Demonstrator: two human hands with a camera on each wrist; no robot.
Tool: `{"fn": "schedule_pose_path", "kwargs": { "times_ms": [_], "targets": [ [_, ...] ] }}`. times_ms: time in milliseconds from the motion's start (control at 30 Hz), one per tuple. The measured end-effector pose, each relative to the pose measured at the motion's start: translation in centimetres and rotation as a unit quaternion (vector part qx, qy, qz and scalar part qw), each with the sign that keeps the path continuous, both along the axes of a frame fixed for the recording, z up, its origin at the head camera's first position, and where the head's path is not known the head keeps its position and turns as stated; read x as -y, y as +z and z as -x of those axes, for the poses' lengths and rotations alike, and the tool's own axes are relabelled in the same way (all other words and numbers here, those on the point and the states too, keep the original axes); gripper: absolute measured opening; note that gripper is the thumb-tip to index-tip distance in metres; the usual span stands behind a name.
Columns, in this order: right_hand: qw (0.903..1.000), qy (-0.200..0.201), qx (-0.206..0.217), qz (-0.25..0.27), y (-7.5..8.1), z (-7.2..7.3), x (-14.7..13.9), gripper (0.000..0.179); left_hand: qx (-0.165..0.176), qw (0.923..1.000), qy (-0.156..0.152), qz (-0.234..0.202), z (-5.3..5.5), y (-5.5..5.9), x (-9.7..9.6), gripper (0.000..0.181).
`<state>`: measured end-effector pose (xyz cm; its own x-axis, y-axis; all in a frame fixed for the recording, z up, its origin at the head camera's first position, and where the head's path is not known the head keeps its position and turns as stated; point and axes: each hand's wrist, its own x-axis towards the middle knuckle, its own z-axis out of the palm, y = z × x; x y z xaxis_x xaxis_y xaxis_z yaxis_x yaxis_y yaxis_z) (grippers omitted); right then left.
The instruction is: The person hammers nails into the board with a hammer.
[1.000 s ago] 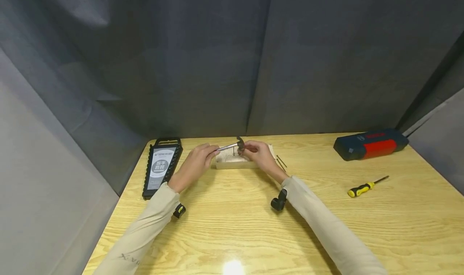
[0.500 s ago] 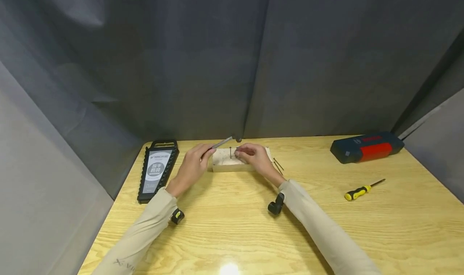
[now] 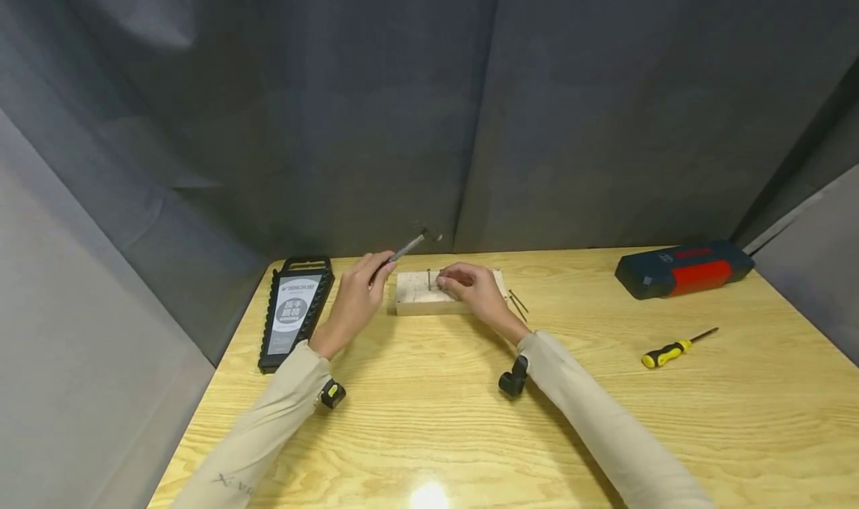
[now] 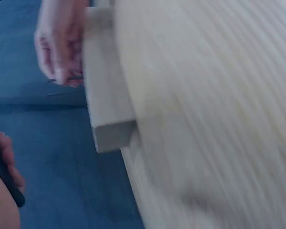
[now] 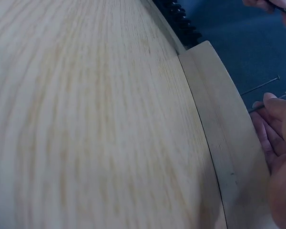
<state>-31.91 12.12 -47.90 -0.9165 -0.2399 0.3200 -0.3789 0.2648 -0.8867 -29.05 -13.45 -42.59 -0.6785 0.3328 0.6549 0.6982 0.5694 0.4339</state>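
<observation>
My left hand (image 3: 356,296) grips a claw hammer (image 3: 408,247) by its dark handle, left of a pale wooden block (image 3: 429,308). The hammer's head is raised and blurred in the head view. In the left wrist view the handle end (image 4: 9,183) pokes out below the fingers. Over the block, my right hand (image 3: 475,291) pinches a nail (image 5: 257,108) between thumb and fingers, with its head sticking out above them. Beside it, to the left, another nail (image 3: 429,279) stands upright in the block's top with nothing touching it.
Loose nails (image 3: 519,304) lie right of the block. A black wrench holder (image 3: 296,315) sits at the table's left edge. Toward the right are a yellow-black screwdriver (image 3: 679,348) and a dark blue and red case (image 3: 684,270). A dark curtain (image 3: 376,121) hangs behind the table.
My left hand has lifted the hammer's head from beside the right hand's fingers, up and slightly left. The right hand stays at its nail on the block.
</observation>
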Motion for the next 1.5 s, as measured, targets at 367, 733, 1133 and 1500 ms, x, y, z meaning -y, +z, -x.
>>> {"fn": "schedule_pose_path", "kwargs": {
  "times_ms": [367, 733, 1133, 1500],
  "targets": [
    [0.9999, -0.008, -0.011, 0.004, -0.1, -0.3, 0.3, 0.021, -0.047, 0.9988, 0.008, -0.013, -0.3, 1.1, 0.2, 0.021],
    [0.9998, -0.013, -0.014, 0.001, -0.1, -0.3, 0.2, 0.019, -0.061, 0.9981, 0.000, 0.008, -0.2, 0.7, 0.2, 0.018],
    [0.9998, -0.006, -0.019, 0.005, 0.1, -0.4, 0.1, 0.017, -0.039, 0.9985, -0.010, 0.037, -0.1, -0.2, -0.1, 0.019],
    [0.9999, -0.011, -0.001, -0.010, 0.4, -0.1, 0.1, 0.017, -0.007, 0.9966, -0.008, 0.082, 0.1, -0.8, 0.5, 0.019]
  ]
}}
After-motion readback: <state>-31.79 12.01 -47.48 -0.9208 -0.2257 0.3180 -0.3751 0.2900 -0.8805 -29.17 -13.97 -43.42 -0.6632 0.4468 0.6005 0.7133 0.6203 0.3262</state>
